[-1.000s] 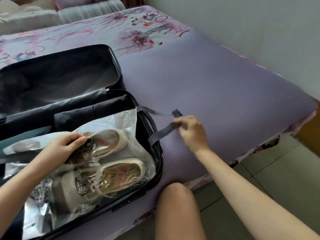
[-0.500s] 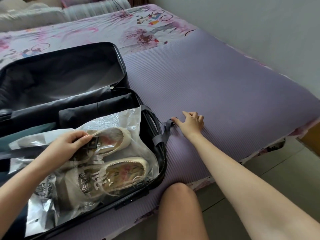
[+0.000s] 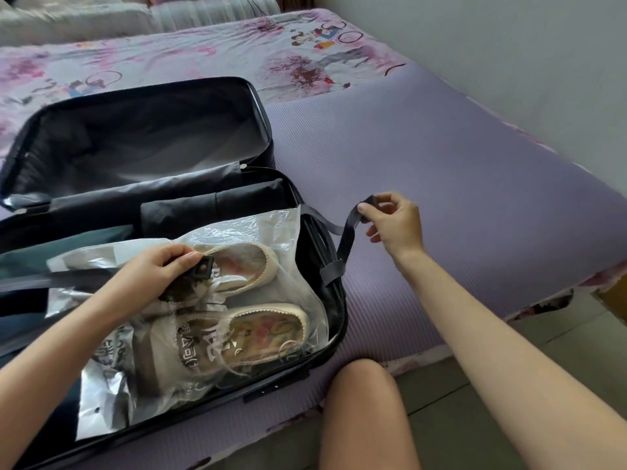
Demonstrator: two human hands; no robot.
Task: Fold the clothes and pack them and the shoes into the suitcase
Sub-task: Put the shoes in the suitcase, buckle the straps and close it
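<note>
A black suitcase lies open on the bed. In its near half a pair of cream shoes sits inside a clear plastic bag, on top of dark folded clothes. My left hand rests on the bag and pinches the black buckle of the left packing strap. My right hand is lifted just right of the suitcase rim and pinches the end of the grey right strap, which rises from inside the case.
The suitcase lid lies open behind, lined in dark fabric. A purple ribbed mat covers the bed to the right, with a floral sheet beyond. A bare knee is at the bed's front edge, above tiled floor.
My right hand dropped to the mat beside the suitcase, then rose again with the grey strap's end pinched. My left hand stayed on the buckle over the shoes.
</note>
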